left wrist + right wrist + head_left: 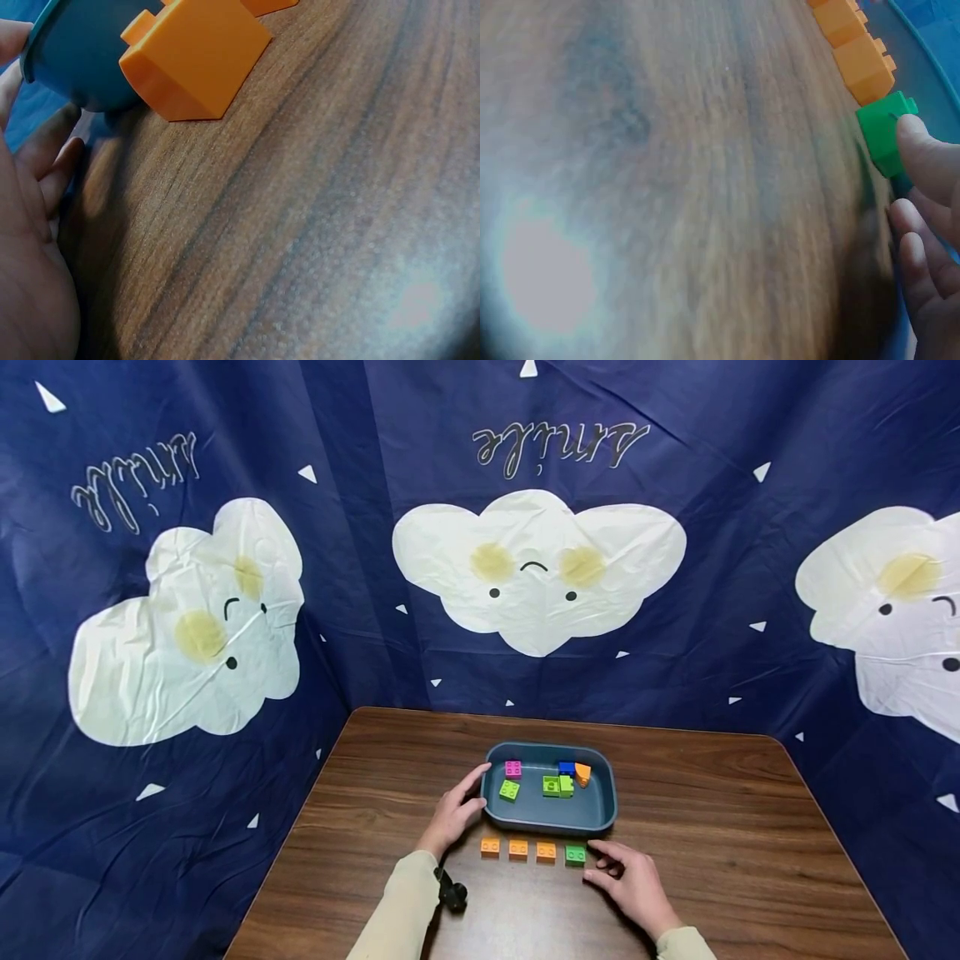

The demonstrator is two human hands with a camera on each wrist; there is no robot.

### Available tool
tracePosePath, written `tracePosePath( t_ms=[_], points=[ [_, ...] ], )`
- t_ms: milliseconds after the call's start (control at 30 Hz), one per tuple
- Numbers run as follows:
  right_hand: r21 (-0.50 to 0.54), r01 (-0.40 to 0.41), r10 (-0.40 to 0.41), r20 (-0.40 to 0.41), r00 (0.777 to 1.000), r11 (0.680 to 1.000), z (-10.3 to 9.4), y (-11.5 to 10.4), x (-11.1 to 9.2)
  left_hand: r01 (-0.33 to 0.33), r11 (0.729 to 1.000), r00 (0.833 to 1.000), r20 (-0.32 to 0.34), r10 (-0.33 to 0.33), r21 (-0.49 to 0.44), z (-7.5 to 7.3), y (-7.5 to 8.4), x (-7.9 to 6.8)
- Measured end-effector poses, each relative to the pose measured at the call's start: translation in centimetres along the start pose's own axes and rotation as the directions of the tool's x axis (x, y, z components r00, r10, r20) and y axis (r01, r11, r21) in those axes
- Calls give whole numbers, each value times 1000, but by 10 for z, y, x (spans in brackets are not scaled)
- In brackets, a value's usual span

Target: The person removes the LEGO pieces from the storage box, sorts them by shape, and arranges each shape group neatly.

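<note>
On the tray's [551, 824] left side, my left hand [453, 810] has its fingers spread along the rim. The left wrist view shows its thumb against the rim of the blue-grey tray. My right hand [630, 883] is just right of a green toy brick [575, 856], thumb and forefinger apart. In the right wrist view, its thumb overlaps the green brick's edge. Left of that brick, three orange bricks, a right one [546, 852], a middle one [518, 850] and a left one [490, 847], continue the row in front of the tray.
Inside the tray lie a pink brick [513, 769], a lime brick [509, 790], joined-looking lime pieces [557, 787], a blue brick [566, 768] and an orange rounded piece [582, 774]. Blue cloth [540, 685] hangs around the wooden table [720, 810]. A black device [452, 893] is at the left wrist.
</note>
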State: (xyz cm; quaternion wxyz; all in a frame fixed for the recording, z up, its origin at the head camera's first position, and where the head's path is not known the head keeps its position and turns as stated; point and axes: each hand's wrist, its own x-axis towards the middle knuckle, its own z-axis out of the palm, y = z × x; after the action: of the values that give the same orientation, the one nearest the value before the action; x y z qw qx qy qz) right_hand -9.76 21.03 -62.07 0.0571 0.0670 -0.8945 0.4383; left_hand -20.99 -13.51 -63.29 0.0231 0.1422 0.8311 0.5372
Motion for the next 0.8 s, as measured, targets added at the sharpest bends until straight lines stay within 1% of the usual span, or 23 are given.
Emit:
tracePosePath(
  t_ms=[167, 267, 333, 433, 500, 567, 633, 700, 800],
  points=[
    [-36, 50, -49, 5, 999, 998, -12, -6, -6, 8, 1000, 1000, 8, -8, -2, -1, 0, 0],
    [-49, 117, -117, 1, 993, 992, -21, -14, -7, 13, 1000, 1000, 11, -13, -2, -1, 1, 1],
    [-55, 171, -172, -12, 985, 984, -27, -21, -4, 14, 1000, 1000, 11, -14, 2, -1, 0, 1],
    [-79, 262, -267, -54, 962, 962, -37, -33, 5, 8, 1000, 1000, 11, -9, 9, -1, 0, 1],
    [-100, 293, -301, -77, 951, 951, -43, -40, 14, -5, 1000, 1000, 10, 5, 11, -1, 0, 1],
    [-118, 304, -314, -85, 945, 945, -49, -46, 25, -10, 1000, 1000, 7, 10, 8, -2, 0, 1],
    [-136, 290, -302, -77, 950, 947, -54, -51, 38, -16, 1000, 1000, 3, 16, 4, -2, 0, 0],
    [-157, 272, -282, -45, 958, 949, -57, -54, 52, -13, 1000, 1000, -6, 13, -12, -1, 0, 0],
    [-203, 250, -250, 23, 968, 947, -60, -55, 73, -16, 1000, 1000, -11, 16, -13, 0, 0, 0]
  ],
)
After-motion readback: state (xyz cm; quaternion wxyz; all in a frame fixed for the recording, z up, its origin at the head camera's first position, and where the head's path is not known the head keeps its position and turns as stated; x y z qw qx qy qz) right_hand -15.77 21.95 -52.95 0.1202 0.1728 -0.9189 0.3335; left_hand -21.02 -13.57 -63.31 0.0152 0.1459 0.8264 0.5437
